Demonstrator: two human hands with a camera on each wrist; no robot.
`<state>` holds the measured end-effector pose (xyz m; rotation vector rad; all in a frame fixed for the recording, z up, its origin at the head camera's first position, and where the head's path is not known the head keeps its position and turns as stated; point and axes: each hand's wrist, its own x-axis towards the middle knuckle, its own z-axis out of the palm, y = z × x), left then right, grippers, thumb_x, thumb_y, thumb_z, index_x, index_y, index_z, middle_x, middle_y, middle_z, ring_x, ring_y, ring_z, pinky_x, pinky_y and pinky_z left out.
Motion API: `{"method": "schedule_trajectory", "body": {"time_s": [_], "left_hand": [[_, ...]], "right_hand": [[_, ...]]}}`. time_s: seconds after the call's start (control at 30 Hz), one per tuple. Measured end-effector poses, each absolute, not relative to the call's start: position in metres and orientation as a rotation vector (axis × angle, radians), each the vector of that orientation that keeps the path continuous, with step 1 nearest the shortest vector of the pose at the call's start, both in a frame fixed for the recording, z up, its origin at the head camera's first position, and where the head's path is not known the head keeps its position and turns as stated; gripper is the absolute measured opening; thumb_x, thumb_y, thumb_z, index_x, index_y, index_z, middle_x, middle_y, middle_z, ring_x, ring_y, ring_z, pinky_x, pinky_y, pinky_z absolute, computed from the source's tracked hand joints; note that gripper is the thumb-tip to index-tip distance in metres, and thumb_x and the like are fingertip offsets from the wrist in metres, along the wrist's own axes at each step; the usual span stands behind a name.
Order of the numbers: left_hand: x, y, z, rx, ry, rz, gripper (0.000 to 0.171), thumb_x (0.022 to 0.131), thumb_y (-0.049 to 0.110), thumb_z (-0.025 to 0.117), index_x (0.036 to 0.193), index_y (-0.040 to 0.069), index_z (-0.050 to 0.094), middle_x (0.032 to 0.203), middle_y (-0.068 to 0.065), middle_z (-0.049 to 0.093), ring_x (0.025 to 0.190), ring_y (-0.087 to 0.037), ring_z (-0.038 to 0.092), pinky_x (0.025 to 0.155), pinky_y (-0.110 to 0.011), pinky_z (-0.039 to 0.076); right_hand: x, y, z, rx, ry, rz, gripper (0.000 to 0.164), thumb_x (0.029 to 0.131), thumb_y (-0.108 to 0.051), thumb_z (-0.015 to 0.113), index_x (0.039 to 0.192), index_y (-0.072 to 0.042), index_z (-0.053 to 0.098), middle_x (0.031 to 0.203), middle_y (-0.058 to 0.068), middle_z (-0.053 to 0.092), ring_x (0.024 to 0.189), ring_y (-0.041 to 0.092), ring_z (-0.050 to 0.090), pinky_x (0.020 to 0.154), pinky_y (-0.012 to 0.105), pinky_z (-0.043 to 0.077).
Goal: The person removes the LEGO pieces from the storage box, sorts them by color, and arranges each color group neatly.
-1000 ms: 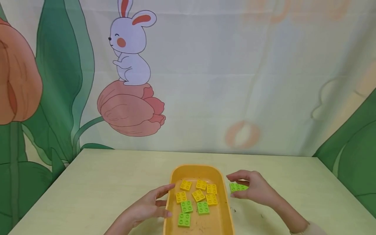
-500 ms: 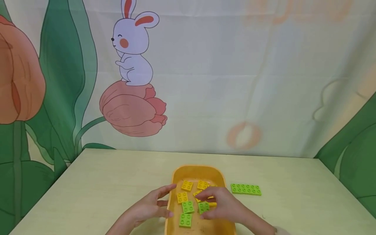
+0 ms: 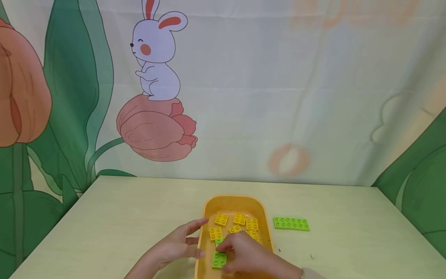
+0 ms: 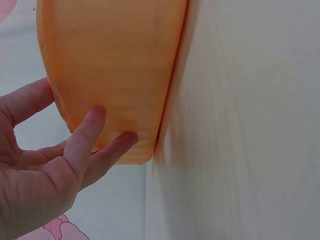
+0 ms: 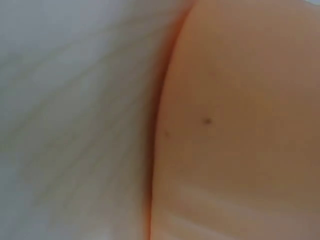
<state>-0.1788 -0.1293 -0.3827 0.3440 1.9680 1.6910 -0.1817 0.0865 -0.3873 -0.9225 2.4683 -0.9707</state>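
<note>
An orange-yellow plastic tray (image 3: 230,198) stands on the table near me. Inside it lie several yellow four-stud toy bricks (image 3: 221,219) and green four-stud bricks (image 3: 217,261). My left hand (image 3: 177,242) rests against the tray's left side, fingers spread; the left wrist view shows fingertips (image 4: 131,137) at its outer wall. My right hand (image 3: 245,252) reaches over the right rim, index finger and thumb at the far and near edges of the front green brick. I cannot tell whether they pinch it. The right hand hides another part of the tray.
Right of the tray, a long green studded piece (image 3: 291,224) lies on the pale table (image 3: 139,209). Small dark specks dot the table near it. A printed cloth (image 3: 244,97) with a rabbit and tulips hangs behind. The right wrist view shows the tray wall (image 5: 240,125) up close.
My right hand has left the long green piece and moved left into the tray, passing over one green brick to the front one. The left hand stays at the tray.
</note>
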Motion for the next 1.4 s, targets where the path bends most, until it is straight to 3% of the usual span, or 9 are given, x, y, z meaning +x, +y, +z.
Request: {"method": "schedule_trajectory", "body": {"time_s": [0.23,0.4,0.53,0.6,0.8,0.93,1.1,1.4], "left_hand": [[-0.179,-0.127,-0.381,0.299,1.999,1.663,0.080,0.076,0.000,0.071,0.142,0.003,0.026,0.145,-0.028,0.019,0.119,-0.042,0.042,0.085,-0.040,0.049],[-0.179,-0.127,-0.382,0.307,1.996,1.660,0.080,0.076,0.002,0.071,0.143,0.003,0.025,0.145,-0.028,0.018,0.119,-0.042,0.042,0.085,-0.040,0.049],[-0.179,-0.129,-0.382,0.315,1.988,1.665,0.080,0.077,0.003,0.070,0.143,0.002,0.024,0.145,-0.029,0.017,0.119,-0.044,0.041,0.085,-0.041,0.049],[-0.179,-0.129,-0.383,0.309,1.997,1.658,0.080,0.077,0.003,0.071,0.143,0.002,0.024,0.145,-0.029,0.018,0.119,-0.044,0.041,0.085,-0.041,0.049],[-0.180,-0.128,-0.383,0.314,1.991,1.660,0.080,0.076,0.002,0.071,0.142,0.002,0.025,0.145,-0.028,0.018,0.119,-0.043,0.041,0.085,-0.041,0.049],[-0.179,-0.129,-0.383,0.351,1.967,1.690,0.081,0.076,0.000,0.070,0.142,0.000,0.023,0.146,-0.029,0.014,0.121,-0.045,0.038,0.085,-0.041,0.049],[-0.178,-0.130,-0.383,0.335,1.977,1.693,0.083,0.075,-0.001,0.071,0.143,0.000,0.023,0.146,-0.029,0.014,0.120,-0.045,0.039,0.085,-0.041,0.049],[-0.180,-0.127,-0.383,0.332,1.978,1.693,0.082,0.075,-0.001,0.071,0.142,0.001,0.024,0.146,-0.029,0.016,0.120,-0.043,0.041,0.085,-0.040,0.049]], "right_hand": [[-0.179,0.080,-0.388,-0.873,2.501,-0.847,0.030,0.069,-0.014,0.078,0.097,-0.006,0.072,0.065,-0.013,0.059,0.056,0.000,0.047,0.053,0.014,0.040],[-0.176,0.074,-0.388,-0.935,2.602,-0.642,0.022,0.070,-0.017,0.077,0.089,-0.010,0.073,0.057,-0.014,0.052,0.052,0.001,0.043,0.053,0.014,0.038],[-0.176,0.070,-0.389,-0.975,2.640,-0.575,0.021,0.069,-0.015,0.077,0.089,-0.010,0.073,0.064,-0.015,0.057,0.054,0.000,0.043,0.055,0.014,0.039],[-0.176,0.071,-0.388,-0.947,2.617,-0.641,0.021,0.068,-0.012,0.075,0.089,-0.010,0.073,0.059,-0.013,0.055,0.051,0.001,0.042,0.053,0.014,0.038],[-0.178,0.085,-0.368,-1.056,2.594,-0.864,0.026,0.068,-0.009,0.075,0.094,-0.006,0.072,0.076,-0.009,0.064,0.065,-0.001,0.051,0.061,0.014,0.045],[-0.180,0.099,-0.349,-1.119,2.593,-0.981,0.028,0.070,-0.006,0.076,0.097,-0.003,0.071,0.089,-0.002,0.066,0.075,0.006,0.058,0.068,0.018,0.050],[-0.184,0.124,-0.331,-1.110,2.603,-1.052,0.029,0.073,-0.007,0.074,0.101,-0.003,0.069,0.096,0.003,0.066,0.082,0.013,0.062,0.072,0.021,0.052],[-0.201,0.191,-0.322,-1.002,2.749,-1.173,0.030,0.075,-0.010,0.073,0.103,-0.001,0.066,0.097,0.006,0.065,0.085,0.015,0.061,0.074,0.026,0.053]]}}
